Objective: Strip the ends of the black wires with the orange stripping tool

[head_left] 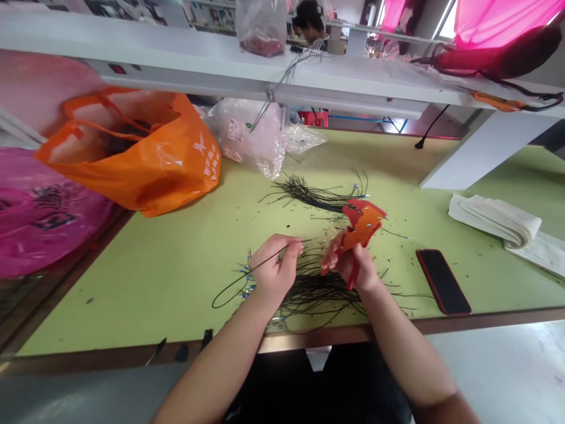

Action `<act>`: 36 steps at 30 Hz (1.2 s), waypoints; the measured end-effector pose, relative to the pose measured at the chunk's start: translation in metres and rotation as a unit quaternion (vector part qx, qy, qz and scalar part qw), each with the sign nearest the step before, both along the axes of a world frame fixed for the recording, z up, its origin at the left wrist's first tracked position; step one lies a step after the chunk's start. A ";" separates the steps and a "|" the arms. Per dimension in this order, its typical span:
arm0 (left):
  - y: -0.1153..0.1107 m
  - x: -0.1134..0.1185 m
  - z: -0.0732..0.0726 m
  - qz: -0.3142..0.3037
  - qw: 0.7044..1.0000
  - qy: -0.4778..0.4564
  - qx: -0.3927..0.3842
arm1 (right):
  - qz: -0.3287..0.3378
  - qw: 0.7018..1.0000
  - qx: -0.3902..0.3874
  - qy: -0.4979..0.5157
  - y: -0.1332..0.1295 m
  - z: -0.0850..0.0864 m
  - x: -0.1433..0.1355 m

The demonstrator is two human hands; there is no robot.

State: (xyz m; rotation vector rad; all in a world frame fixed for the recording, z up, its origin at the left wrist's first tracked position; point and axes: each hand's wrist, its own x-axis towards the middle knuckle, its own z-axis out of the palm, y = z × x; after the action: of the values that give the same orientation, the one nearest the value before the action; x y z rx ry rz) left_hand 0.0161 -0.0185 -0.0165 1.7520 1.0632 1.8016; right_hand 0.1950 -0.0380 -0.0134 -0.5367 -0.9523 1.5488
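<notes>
My left hand (274, 264) pinches a thin black wire (229, 296) near its end; the short tip points right, and the rest loops back to the left. In my right hand (359, 268) is an orange and red wire stripper (364, 227), its head tilted up and away from me. The wire tip and the tool are apart. Below both hands lies a bundle of black wires (322, 291), some with blue and silvery ends. A second bundle of black wires (304, 191) rests farther back, partly behind the tool's head.
Small dark scraps are scattered over the green table (168, 265). A phone (444, 281) and folded white cloth (494, 218) lie on the right. An orange bag (172, 168), a pink bag (48, 206) and clear plastic bags (251, 132) stand left and back. A white shelf (185, 56) spans above; a person (311, 26) is beyond.
</notes>
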 end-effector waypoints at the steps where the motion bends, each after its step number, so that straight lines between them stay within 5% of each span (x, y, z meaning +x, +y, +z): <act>1: -0.001 0.000 0.000 0.010 0.999 0.027 0.022 | 0.025 1.000 0.005 -0.013 -0.001 -0.006 -0.006; 10: -0.004 -0.001 0.006 0.019 0.974 0.209 0.090 | 0.105 0.992 0.013 -0.067 -0.008 -0.020 -0.019; 18: -0.003 -0.004 0.008 0.059 0.983 0.152 0.089 | 0.117 0.992 0.002 -0.050 -0.007 -0.026 -0.015; 36: -0.008 0.002 0.007 -0.030 0.987 0.135 0.084 | 0.125 0.987 -0.019 -0.098 -0.007 -0.021 -0.019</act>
State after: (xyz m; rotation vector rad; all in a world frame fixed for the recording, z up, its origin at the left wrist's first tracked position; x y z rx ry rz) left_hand 0.0180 -0.0262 -0.0094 2.1552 0.9686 1.6936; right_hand 0.1759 -0.0452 -0.0344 -0.6248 -1.1774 1.7644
